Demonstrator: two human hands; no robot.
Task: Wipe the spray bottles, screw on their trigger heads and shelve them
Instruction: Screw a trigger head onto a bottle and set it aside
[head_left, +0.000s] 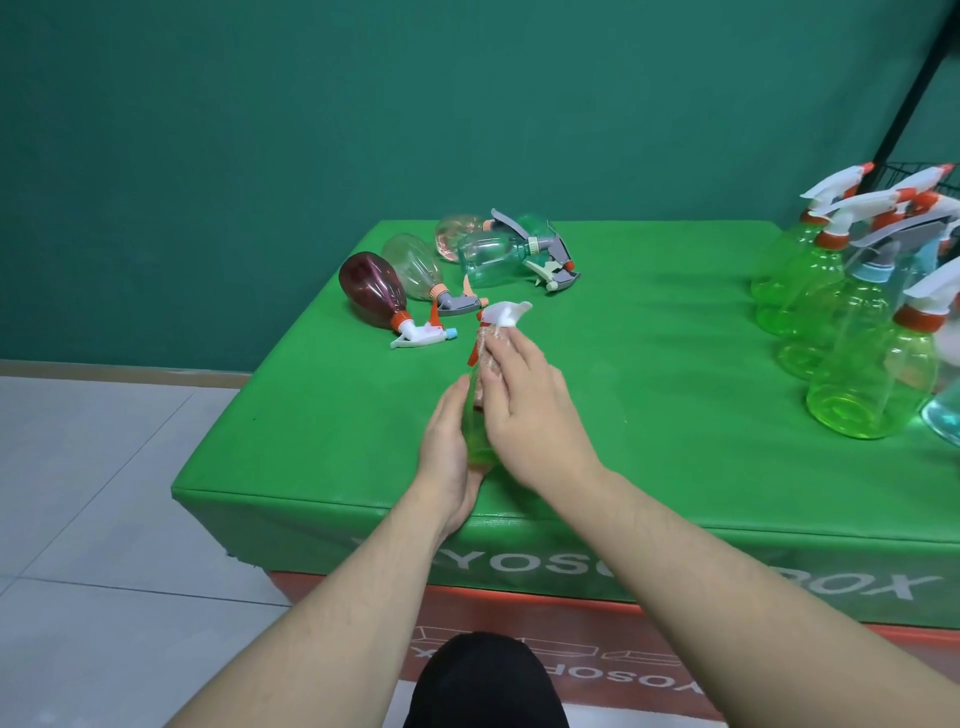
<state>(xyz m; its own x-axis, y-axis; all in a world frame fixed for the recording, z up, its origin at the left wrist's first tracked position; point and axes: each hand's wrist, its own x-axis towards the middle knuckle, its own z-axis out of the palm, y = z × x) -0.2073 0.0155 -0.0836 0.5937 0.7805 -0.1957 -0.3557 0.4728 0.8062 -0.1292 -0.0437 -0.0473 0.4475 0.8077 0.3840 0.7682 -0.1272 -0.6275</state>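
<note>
Now wiping a green bottle over the green table.

Left hand (452, 441) cups the bottle (478, 426), fingers curled round its base to steady it; right hand (524, 410) presses a cloth (491, 348) to its neck, fingers together. Finished bottles (852, 332) stand far right, by a teal wall (363, 104).

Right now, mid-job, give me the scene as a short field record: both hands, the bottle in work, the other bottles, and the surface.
left hand: grips the lower body of the green clear plastic spray bottle
right hand: presses a pinkish cloth against that bottle's neck
bottle in work: white trigger head already on
lying bottles: dark red plastic bottle and several clear ones, far left
upright bottles: group of green clear bottles, right edge
surface: green padded box top
</note>
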